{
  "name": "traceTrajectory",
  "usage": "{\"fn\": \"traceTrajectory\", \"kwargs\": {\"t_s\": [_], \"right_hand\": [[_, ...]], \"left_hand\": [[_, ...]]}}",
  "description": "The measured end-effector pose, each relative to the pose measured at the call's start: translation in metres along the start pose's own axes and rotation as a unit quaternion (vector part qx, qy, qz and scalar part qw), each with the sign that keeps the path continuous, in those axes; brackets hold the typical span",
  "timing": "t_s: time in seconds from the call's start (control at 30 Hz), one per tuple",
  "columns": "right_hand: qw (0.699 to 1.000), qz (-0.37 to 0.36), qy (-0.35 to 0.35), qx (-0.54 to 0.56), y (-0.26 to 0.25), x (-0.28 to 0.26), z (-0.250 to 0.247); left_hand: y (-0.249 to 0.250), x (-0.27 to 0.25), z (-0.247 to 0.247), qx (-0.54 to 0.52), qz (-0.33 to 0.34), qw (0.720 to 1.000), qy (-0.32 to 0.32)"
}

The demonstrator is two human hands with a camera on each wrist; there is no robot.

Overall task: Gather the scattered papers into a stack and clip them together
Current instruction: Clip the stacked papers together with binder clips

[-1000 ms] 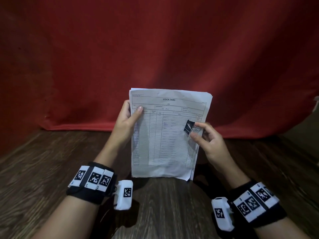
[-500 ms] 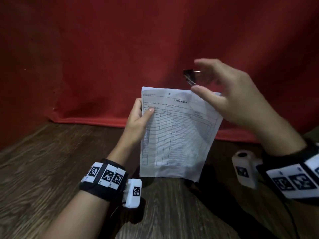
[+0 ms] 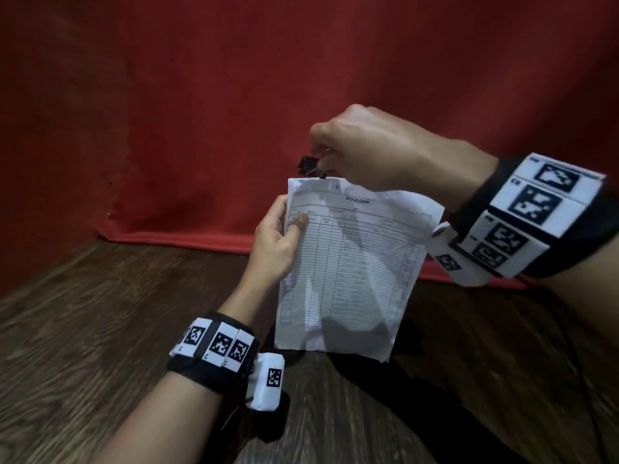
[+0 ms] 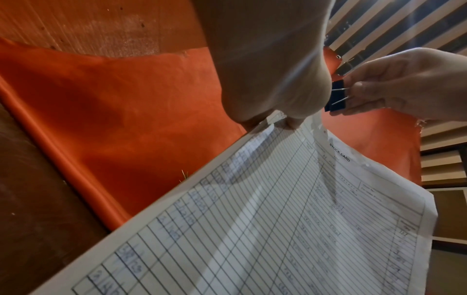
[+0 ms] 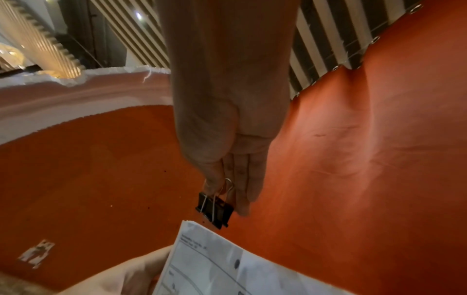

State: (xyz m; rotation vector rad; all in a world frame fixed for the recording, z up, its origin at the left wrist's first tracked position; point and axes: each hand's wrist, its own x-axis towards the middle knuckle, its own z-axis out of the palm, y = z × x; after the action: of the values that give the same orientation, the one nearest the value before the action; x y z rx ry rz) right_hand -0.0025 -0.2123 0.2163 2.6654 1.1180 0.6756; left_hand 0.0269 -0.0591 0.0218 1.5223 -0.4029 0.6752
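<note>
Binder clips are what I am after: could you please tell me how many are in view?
1. The black binder clip is pinched by its wire handles in the right hand, just above the top left corner of the paper stack. Others may be hidden behind the papers.

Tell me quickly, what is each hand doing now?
Left hand: holding the paper stack at its edge.
Right hand: pinching the binder clip above the stack.

The head view looks forward and down from above at the papers and red cloth. Each wrist view looks close along its hand, upward. All three share the clip and papers' top edge.
</note>
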Motion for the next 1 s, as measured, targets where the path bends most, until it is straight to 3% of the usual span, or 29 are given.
{"fn": "traceTrajectory", "kwargs": {"t_s": [0.17, 0.5, 0.67, 1.0], "right_hand": [[1.0, -0.025, 0.0, -0.002, 0.009, 0.002, -0.003], [0.996, -0.036, -0.067, -0.05, 0.014, 0.009, 0.002], [0.987, -0.021, -0.099, -0.121, 0.01, 0.012, 0.001], [0.956, -0.078, -0.109, -0.259, 0.002, 0.012, -0.012]], "left_hand": [[0.0, 0.0, 0.003, -0.014, -0.002, 1.0, -0.003], [-0.003, 0.001, 0.005, -0.008, -0.002, 1.0, 0.005], [-0.004, 0.001, 0.006, 0.009, 0.007, 1.0, 0.011], [-0.004, 0.003, 0.007, 0.029, 0.006, 0.999, 0.021]]}}
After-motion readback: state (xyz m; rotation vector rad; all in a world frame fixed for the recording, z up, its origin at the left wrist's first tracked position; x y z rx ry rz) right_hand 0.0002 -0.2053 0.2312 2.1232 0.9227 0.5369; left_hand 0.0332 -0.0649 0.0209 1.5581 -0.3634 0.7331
